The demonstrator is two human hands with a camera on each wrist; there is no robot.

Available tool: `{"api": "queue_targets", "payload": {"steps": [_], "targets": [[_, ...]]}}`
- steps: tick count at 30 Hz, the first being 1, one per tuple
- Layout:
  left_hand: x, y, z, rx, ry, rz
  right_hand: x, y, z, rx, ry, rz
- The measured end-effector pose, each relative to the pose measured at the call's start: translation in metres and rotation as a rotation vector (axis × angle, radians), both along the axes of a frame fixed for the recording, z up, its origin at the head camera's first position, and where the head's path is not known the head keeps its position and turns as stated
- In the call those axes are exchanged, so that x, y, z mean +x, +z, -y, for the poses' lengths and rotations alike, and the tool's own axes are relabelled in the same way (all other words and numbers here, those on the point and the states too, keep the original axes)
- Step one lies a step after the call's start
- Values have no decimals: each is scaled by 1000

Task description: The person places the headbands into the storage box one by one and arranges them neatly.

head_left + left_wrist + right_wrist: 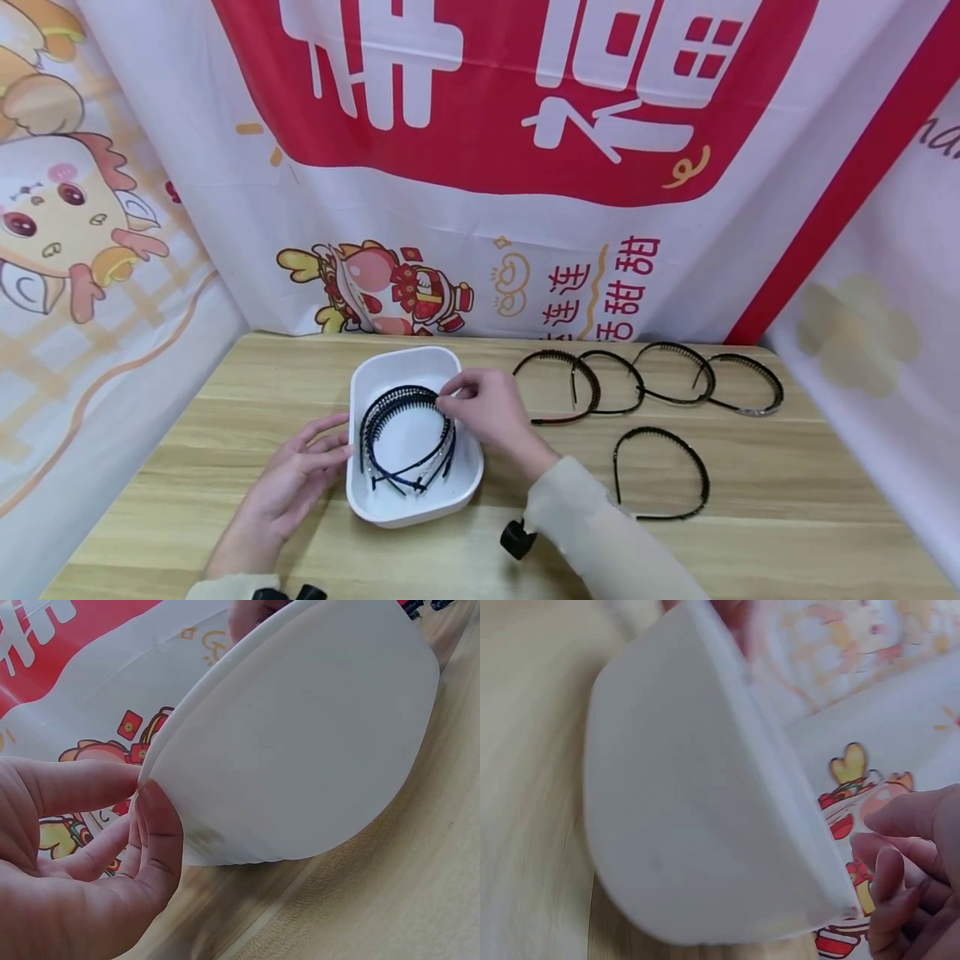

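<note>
A wood-grained bench (795, 525) was topped by a white tub (401, 515) left of centre; at the back right, four dark headbands (642, 388) were laid in an overlapping row, a fifth headband (705, 479) set nearer.

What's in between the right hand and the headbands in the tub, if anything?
Nothing visible is in the way. The white tub is open on top, and the right hand reaches over its side, fingertips right by the black headbands.
</note>
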State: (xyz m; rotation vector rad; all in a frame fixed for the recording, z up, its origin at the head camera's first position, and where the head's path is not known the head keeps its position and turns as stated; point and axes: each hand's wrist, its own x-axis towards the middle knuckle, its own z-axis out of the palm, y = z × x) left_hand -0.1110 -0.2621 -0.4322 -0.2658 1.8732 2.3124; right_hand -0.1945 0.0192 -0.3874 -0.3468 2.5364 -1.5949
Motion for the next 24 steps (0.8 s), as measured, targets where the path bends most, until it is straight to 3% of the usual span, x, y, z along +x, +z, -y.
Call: {"api": "queue_targets", "payload": {"steps": [4,9,16,24], "targets": [[-1,-1,0,3,-1,-4,4,6,-13,-146,-22,126],[0,-1,1,10,-1,-12,8,8,-33,-221,-27,166],[0,-3,1,13,-2,-18,13,-1,-63,-237,-67,153],[-1,-3,1,15,-4,-10,19,-10,-98,-183,-137,124]]}}
